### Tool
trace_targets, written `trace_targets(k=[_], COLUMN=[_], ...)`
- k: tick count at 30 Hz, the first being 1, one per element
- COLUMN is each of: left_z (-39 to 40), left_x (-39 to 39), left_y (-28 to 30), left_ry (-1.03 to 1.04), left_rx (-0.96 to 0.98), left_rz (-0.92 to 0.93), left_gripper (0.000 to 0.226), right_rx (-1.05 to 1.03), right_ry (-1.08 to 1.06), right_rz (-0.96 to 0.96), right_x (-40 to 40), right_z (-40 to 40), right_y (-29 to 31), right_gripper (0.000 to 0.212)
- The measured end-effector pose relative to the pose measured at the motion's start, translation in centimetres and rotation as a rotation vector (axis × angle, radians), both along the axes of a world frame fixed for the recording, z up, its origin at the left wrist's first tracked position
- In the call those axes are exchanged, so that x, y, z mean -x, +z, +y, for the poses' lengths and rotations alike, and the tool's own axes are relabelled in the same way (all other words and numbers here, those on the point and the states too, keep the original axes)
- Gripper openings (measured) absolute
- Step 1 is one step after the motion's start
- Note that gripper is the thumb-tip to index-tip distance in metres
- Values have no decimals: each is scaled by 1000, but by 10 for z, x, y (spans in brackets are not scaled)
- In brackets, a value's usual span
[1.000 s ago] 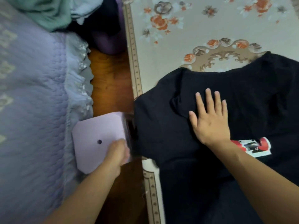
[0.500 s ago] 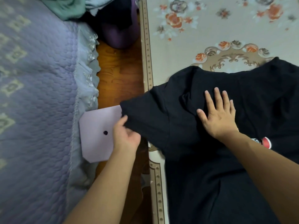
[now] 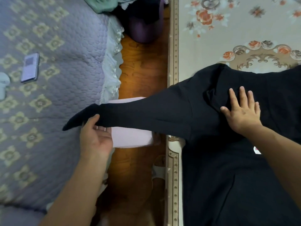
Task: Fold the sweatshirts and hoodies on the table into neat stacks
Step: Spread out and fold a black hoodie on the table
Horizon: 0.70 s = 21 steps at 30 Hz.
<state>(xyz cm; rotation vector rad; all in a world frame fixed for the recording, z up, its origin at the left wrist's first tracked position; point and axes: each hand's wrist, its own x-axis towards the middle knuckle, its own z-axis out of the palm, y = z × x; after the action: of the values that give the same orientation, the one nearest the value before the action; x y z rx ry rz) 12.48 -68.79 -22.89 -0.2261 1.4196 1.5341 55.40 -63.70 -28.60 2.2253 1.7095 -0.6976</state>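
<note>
A black sweatshirt (image 3: 231, 168) lies spread on the table (image 3: 211, 46), which has a floral cover. Its left sleeve (image 3: 146, 116) stretches out past the table's edge, over the gap toward the bed. My left hand (image 3: 95, 136) grips that sleeve near the cuff, and the cuff's tip pokes out beyond my fingers. My right hand (image 3: 241, 110) lies flat, fingers spread, on the sweatshirt's upper body near the shoulder. A bit of a red and white print (image 3: 257, 150) shows beside my right forearm.
A bed with a lilac quilted cover (image 3: 48, 95) fills the left side, with a phone (image 3: 30, 67) on it. A pale lilac stool (image 3: 130, 137) stands in the wooden-floored gap (image 3: 143, 70). Green and dark clothes (image 3: 130, 7) are piled at the top.
My left hand has taken the sleeve and pulled it out to the left, across the stool and over the bed's edge. My right hand stays pressed on the sweatshirt.
</note>
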Motion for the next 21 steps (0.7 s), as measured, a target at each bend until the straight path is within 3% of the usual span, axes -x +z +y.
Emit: trace_targets(k=[5, 7, 9, 11, 14, 16, 19, 21], left_z=[-11, -18, -22, -19, -16, -22, -32, -40], left_x=[31, 42, 47, 52, 68, 88, 115, 126], left_y=[-7, -17, -19, -20, -18, -17, -7, -5], left_ry=[153, 187, 188, 140, 152, 178, 224, 227], left_rx=[57, 65, 23, -3, -38, -85, -112, -31], left_rz=[-47, -127, -150, -137, -98, -104, -112, -90], left_gripper=[56, 52, 49, 72, 63, 79, 71, 71], right_rx=[31, -95, -378, -553, -400, -277, -256, -237], right_ry=[-76, -109, 59, 333, 670, 772, 706, 665], right_rz=[0, 20, 93, 221, 345, 265, 328, 351], right_x=[15, 32, 56, 89, 125, 132, 134, 137], right_z=[3, 0, -8, -21, -47, -60, -61, -59], right_y=[11, 12, 14, 11, -2, -10, -11, -10], right_gripper=[70, 68, 65, 64, 66, 65, 55, 52])
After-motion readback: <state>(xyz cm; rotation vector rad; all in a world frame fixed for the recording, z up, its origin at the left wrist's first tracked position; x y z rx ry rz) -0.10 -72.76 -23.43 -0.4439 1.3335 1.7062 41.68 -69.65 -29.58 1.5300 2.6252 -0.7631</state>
